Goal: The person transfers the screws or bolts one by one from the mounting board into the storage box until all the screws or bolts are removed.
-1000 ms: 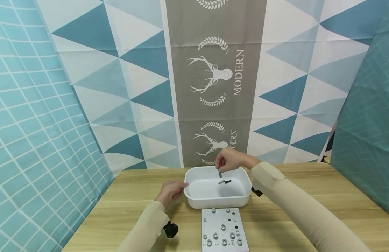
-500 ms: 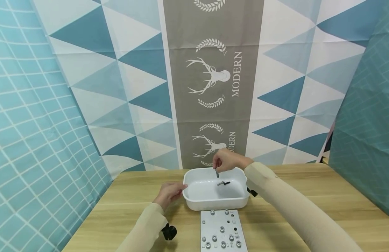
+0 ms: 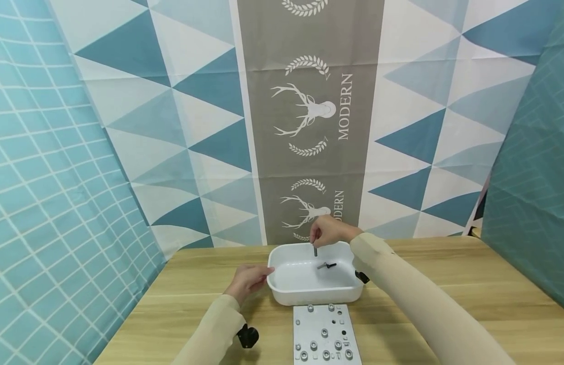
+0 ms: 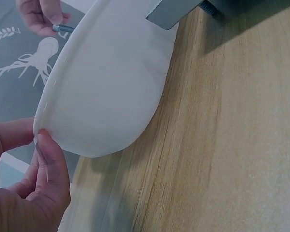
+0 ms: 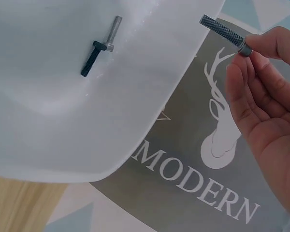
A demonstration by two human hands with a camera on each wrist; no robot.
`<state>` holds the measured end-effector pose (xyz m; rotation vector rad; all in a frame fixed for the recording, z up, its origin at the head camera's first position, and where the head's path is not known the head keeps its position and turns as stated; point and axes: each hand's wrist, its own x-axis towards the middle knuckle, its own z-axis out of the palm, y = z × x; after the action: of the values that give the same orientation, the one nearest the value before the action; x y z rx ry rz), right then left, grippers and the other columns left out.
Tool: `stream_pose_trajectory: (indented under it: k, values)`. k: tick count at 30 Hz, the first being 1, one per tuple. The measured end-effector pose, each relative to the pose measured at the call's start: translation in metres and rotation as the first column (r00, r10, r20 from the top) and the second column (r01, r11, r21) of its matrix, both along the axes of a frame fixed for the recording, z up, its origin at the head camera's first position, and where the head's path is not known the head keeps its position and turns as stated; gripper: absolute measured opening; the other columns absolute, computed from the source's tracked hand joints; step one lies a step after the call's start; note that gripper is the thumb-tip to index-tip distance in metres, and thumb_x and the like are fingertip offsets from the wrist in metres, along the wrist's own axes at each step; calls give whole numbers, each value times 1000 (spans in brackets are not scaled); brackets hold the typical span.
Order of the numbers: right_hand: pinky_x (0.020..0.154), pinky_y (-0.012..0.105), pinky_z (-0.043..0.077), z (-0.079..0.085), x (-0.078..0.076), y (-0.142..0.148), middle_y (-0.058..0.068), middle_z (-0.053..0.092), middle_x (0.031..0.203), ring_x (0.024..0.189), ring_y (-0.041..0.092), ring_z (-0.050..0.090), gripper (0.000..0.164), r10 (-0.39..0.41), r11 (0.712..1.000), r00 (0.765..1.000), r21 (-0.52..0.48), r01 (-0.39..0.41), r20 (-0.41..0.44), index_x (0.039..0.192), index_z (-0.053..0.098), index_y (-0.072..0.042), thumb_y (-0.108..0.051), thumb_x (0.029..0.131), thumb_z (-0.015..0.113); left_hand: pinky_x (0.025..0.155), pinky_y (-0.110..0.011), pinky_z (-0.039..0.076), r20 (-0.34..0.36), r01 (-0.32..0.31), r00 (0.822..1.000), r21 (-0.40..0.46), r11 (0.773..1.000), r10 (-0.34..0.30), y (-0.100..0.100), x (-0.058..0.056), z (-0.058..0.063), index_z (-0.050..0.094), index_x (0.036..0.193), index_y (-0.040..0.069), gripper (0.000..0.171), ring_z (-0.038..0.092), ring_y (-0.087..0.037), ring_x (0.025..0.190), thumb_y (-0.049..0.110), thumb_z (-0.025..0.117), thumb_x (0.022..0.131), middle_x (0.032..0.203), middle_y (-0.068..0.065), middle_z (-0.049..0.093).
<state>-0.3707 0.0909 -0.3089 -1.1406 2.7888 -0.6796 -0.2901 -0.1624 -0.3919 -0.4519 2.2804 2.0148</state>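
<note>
Here, a grey bolt (image 5: pixel 227 34) hangs from the right hand (image 5: pixel 273 104), above the far side of the white basin (image 3: pixel 309 296).
Its threads and round head show clearly in the right wrist view, while the head view gives just a dark stub pointing down; thumb and fingers pinch close about its head. Inside lie a black bolt (image 5: pixel 91 59) and a silver bolt (image 5: pixel 114 31), head by head. The left hand (image 3: pixel 245 280) pinches the rim. Nearer, on the counter (image 3: pixel 181 284), sits a metal plate (image 3: pixel 309 319); only the left wrist view reveals a threaded end (image 4: pixel 209 7) beneath it.

Long cream sleeves (image 3: pixel 419 296); pair of small black wrist-worn devices (image 3: pixel 248 336).
</note>
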Motion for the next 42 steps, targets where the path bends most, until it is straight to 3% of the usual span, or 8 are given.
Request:
stream_pose_trajectory:
  k: [9, 14, 20, 23, 24, 27, 35, 42]
  values:
    - [56, 14, 47, -7, -5, 2, 4, 71, 72, 60, 2, 54, 7, -9, 1000, 1000, 18, 10, -21, 76, 73, -4, 1, 76, 68, 67, -18, 56, 7, 1, 1000, -4, 1000, -1, 2, -1, 3, 67, 111, -10, 37, 60, -8, 70, 11, 76, 83, 90, -9, 70]
    - [57, 16, 50, -10, -9, 1, 6, 72, 71, 60, 4, 57, 8, 15, 1000, 1000, 1, -15, -15, 74, 73, -5, 2, 75, 67, 70, -20, 57, 0, 1, 1000, 11, 1000, -1, 2, -1, 4, 67, 111, -10, 36, 61, -8, 70, 10, 76, 82, 87, -8, 69]
    - [55, 19, 51, -18, -21, 2, -2, 69, 66, 58, 5, 58, 13, 76, 997, 997, -24, -76, -24, 71, 72, -11, 0, 75, 66, 72, -22, 58, -6, 2, 1000, 7, 1000, -2, 3, -1, 5, 67, 110, -11, 34, 61, -8, 68, 9, 75, 83, 86, -8, 69]
    - [59, 18, 52, -18, -18, -1, 2, 71, 72, 62, 6, 60, 8, 39, 999, 999, -5, -39, -34, 76, 73, -8, -1, 77, 69, 73, -22, 58, 0, -1, 1000, 1, 1000, 1, 2, 0, 5, 67, 111, -10, 35, 61, -8, 69, 10, 76, 83, 87, -8, 69]
    - [62, 18, 54, -13, -11, -3, 5, 72, 75, 65, 7, 62, 5, 2, 1000, 1000, 10, -2, -22, 79, 73, -4, 0, 77, 70, 73, -22, 58, 2, -1, 1000, -3, 1000, 1, 2, 0, 4, 67, 111, -10, 36, 61, -8, 70, 10, 76, 83, 88, -9, 70]
    - [67, 17, 55, -12, -9, -5, 8, 74, 82, 70, 7, 64, 9, -32, 999, 999, 30, 33, -35, 87, 73, 1, -2, 78, 73, 73, -22, 58, 8, -2, 1000, -6, 1000, 2, 1, 0, 4, 66, 112, -10, 37, 62, -9, 71, 11, 76, 83, 90, -10, 70]
    - [69, 18, 54, -13, -5, -2, 6, 72, 83, 72, 7, 62, 13, -50, 997, 999, 53, 50, -5, 90, 72, 0, -3, 78, 76, 77, -24, 60, 9, -7, 1000, -13, 1000, 7, 1, 1, 4, 67, 112, -9, 37, 62, -10, 74, 11, 77, 82, 91, -8, 68]
    - [71, 19, 54, -15, 3, 6, 5, 72, 84, 74, 7, 61, 11, -43, 998, 999, 57, 41, 23, 89, 72, 0, -3, 80, 74, 71, -20, 58, 7, -1, 1000, 4, 1000, 1, 0, 0, 2, 66, 112, -10, 37, 61, -9, 71, 10, 76, 82, 88, -8, 69]
